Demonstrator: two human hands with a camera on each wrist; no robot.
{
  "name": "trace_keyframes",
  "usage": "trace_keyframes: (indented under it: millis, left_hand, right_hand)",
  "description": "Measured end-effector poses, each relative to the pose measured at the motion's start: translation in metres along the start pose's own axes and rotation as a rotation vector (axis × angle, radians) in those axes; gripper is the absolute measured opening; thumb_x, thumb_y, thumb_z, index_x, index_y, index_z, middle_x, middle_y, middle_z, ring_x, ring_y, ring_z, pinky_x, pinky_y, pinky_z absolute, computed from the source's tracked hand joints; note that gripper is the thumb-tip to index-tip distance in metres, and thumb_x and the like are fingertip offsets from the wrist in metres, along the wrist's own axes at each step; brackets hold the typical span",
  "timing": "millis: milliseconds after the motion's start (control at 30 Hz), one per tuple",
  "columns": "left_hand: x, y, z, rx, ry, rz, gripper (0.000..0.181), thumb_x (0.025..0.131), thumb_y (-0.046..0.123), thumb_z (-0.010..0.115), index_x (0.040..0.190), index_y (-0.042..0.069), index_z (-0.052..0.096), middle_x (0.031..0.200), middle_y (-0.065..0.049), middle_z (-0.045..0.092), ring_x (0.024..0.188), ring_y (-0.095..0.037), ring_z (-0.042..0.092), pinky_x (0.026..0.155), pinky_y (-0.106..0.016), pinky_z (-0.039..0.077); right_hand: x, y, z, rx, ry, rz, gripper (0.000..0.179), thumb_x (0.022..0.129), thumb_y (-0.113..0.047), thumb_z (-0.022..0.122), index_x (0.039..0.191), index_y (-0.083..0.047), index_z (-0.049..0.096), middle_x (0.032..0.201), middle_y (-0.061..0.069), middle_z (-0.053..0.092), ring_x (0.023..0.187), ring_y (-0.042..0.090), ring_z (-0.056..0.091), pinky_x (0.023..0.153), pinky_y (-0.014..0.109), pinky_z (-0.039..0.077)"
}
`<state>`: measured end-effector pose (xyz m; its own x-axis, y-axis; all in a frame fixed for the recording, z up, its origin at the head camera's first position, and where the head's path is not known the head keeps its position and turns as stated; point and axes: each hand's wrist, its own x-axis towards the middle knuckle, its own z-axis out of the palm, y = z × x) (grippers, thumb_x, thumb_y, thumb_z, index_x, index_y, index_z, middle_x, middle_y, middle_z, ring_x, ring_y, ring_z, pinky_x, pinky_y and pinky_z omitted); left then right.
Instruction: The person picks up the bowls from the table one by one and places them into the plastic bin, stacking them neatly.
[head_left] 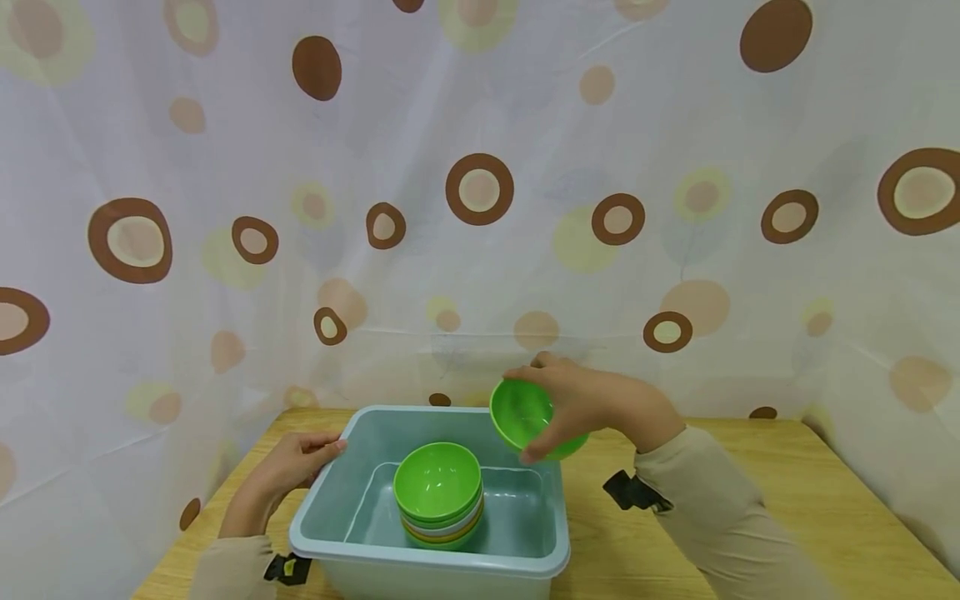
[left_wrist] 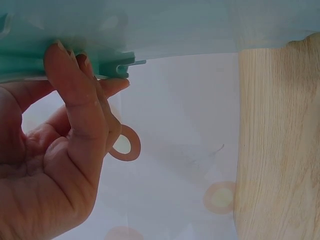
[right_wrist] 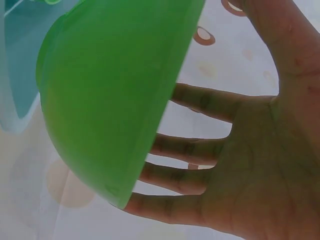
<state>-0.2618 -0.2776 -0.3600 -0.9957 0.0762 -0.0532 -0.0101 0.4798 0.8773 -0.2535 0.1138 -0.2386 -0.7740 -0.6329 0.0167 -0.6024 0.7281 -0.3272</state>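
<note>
My right hand point(head_left: 588, 404) holds a green bowl point(head_left: 519, 414) by its rim, tilted on its side, above the right wall of a blue-grey plastic tub point(head_left: 427, 560). In the right wrist view, the bowl's rounded outside point(right_wrist: 110, 100) faces the camera, with the fingers point(right_wrist: 185, 180) reaching to its rim. A stack of bowls point(head_left: 438, 483) stands upright inside the tub: green on top, with white, yellow and green edges below. On the tub's left rim, my left hand point(head_left: 288, 465) grips the edge, its curled fingers point(left_wrist: 77, 95) showing from below in the left wrist view.
The tub stands on a wooden table point(head_left: 742, 492), whose surface extends to its right. Behind and along the sides hangs a pale curtain point(head_left: 525, 275) patterned with brown, peach and yellow rings and spots. Dark straps point(head_left: 633, 492) sit near both sleeve cuffs.
</note>
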Motion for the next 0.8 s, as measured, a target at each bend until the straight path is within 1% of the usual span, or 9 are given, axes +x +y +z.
trace_keyframes:
  millis: [133,367,567,800]
  left_hand:
    - [0.0,-0.001,0.0,0.003,-0.001,-0.001,0.055,0.096,0.031,0.06,0.133,-0.01,0.051,0.103,-0.012,0.068,0.079,-0.018,0.066,0.069,-0.036,0.056]
    - [-0.001,0.0,0.001,0.004,-0.008,-0.003,0.055,0.097,0.031,0.059,0.133,-0.01,0.051,0.103,-0.011,0.068,0.078,-0.018,0.066,0.068,-0.036,0.056]
    - [0.0,0.001,0.002,0.014,-0.003,-0.004,0.056,0.097,0.031,0.059,0.134,-0.01,0.05,0.102,-0.01,0.068,0.078,-0.018,0.066,0.068,-0.036,0.056]
    - [0.0,0.001,0.001,0.023,-0.002,0.001,0.054,0.097,0.03,0.058,0.134,-0.01,0.05,0.098,-0.007,0.068,0.077,-0.016,0.064,0.067,-0.035,0.056]
  right_hand:
    - [0.008,-0.006,0.004,-0.004,-0.013,-0.014,0.094,0.066,-0.043,0.086,0.144,-0.012,0.044,0.129,0.015,0.044,0.113,0.029,0.046,0.086,0.043,0.047]
    - [0.022,-0.015,0.009,-0.01,-0.026,-0.047,0.096,0.066,-0.043,0.086,0.146,-0.012,0.042,0.125,0.015,0.045,0.107,0.027,0.049,0.086,0.041,0.046]
    - [0.033,-0.026,0.013,-0.024,-0.047,-0.052,0.097,0.066,-0.044,0.086,0.147,-0.016,0.04,0.128,0.013,0.044,0.111,0.025,0.049,0.091,0.042,0.045]
    - [0.049,-0.038,0.021,-0.04,-0.062,-0.061,0.097,0.065,-0.048,0.086,0.147,-0.023,0.041,0.129,0.009,0.045,0.113,0.022,0.049,0.093,0.04,0.044]
